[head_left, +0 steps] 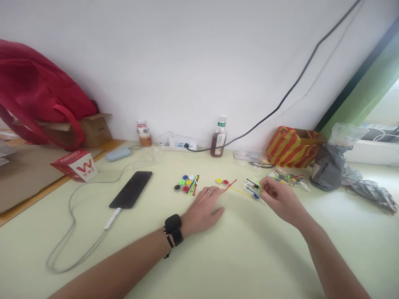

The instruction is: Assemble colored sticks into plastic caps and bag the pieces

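Tabletop (149, 265), pale green, meets a white wall (174, 62). A red-and-white box (75, 166) shows "W"; Chinese characters mark 1 orange bottle (144, 133); print on the dark bottle (217, 142) is too small to read. Mid-tabletop, the left hand (202, 209) extends open fingers to a red stick (231, 184); the right hand (280, 201) curls its fingers beside a black stick (252, 182), any grip impossible to tell.

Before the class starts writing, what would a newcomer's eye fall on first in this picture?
Probably the big red bag at upper left, by far the largest patch of strong colour. Next, perhaps, the two hands near the middle: the left hand by a thin red stick, the right hand beside a blue stick. The striped bag, red and yellow, stands out near the wall at right.
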{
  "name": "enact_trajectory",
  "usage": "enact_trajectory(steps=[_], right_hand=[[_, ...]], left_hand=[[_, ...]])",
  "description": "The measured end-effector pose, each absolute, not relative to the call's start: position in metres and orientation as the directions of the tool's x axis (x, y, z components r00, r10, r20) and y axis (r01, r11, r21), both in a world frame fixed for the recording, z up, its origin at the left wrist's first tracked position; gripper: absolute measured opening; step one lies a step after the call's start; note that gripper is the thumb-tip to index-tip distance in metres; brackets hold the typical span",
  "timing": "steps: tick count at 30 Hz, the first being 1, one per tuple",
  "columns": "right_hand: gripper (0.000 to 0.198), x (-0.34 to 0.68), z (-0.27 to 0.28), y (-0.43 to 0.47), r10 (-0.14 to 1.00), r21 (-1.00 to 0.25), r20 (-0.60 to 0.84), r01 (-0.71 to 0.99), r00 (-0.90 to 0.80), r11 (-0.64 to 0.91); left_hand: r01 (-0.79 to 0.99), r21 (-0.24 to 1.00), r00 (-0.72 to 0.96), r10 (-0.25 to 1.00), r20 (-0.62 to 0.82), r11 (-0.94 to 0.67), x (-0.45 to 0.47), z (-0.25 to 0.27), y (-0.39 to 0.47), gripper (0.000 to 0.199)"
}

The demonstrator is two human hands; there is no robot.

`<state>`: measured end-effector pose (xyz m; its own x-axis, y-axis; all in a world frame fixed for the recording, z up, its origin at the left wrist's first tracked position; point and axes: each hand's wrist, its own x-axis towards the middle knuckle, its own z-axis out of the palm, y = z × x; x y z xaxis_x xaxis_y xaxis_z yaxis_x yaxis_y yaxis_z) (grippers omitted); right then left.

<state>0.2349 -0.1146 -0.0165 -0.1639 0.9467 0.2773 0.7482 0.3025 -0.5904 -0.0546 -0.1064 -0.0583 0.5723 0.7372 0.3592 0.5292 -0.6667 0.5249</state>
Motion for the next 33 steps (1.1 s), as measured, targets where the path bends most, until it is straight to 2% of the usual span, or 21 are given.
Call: enact_trajectory(steps=[5, 10, 14, 16, 20, 27, 30, 33], right_hand=[[0.014, 0.245, -0.029, -0.112, 0.954, -0.5, -0.027, 0.831, -0.298, 0.245], [0.008, 0.251, -0.041, -0.104, 0.975, -0.455, -0.053, 0.874, -0.217, 0.17], [0.008, 0.258, -0.05, -0.095, 0.973, -0.506, -0.085, 0.851, -0.213, 0.142], [0.008, 0.259, -0.057, -0.09, 0.979, -0.487, -0.036, 0.859, -0.203, 0.16], [0.013, 0.255, -0.07, -0.078, 0.982, -0.358, 0.166, 0.923, -0.089, 0.144], [0.012, 0.251, -0.072, -0.074, 0.955, -0.281, 0.296, 0.954, -0.015, 0.102], [0.015, 0.242, -0.067, -0.082, 0.933, -0.242, 0.342, 0.949, -0.111, 0.202], [0.022, 0.226, -0.062, -0.091, 0.906, -0.222, 0.316, 0.907, -0.281, 0.359]], left_hand=[[0.542, 0.517, 0.573, 0.742, 0.349, -0.662, -0.055, -0.058, -0.105, 0.051], [0.541, 0.518, 0.583, 0.739, 0.337, -0.663, -0.055, -0.058, -0.104, 0.048], [0.562, 0.505, 0.577, 0.748, 0.327, -0.655, -0.055, -0.059, -0.104, 0.047], [0.566, 0.5, 0.58, 0.747, 0.324, -0.656, -0.055, -0.059, -0.104, 0.046], [0.565, 0.497, 0.587, 0.744, 0.321, -0.659, -0.055, -0.058, -0.103, 0.044], [0.553, 0.491, 0.596, 0.731, 0.332, -0.674, -0.057, -0.057, -0.1, 0.052], [0.533, 0.45, 0.655, 0.686, 0.316, -0.716, -0.059, -0.053, -0.095, 0.06], [0.579, 0.405, 0.668, 0.697, 0.261, -0.707, -0.06, -0.052, -0.089, 0.068]])
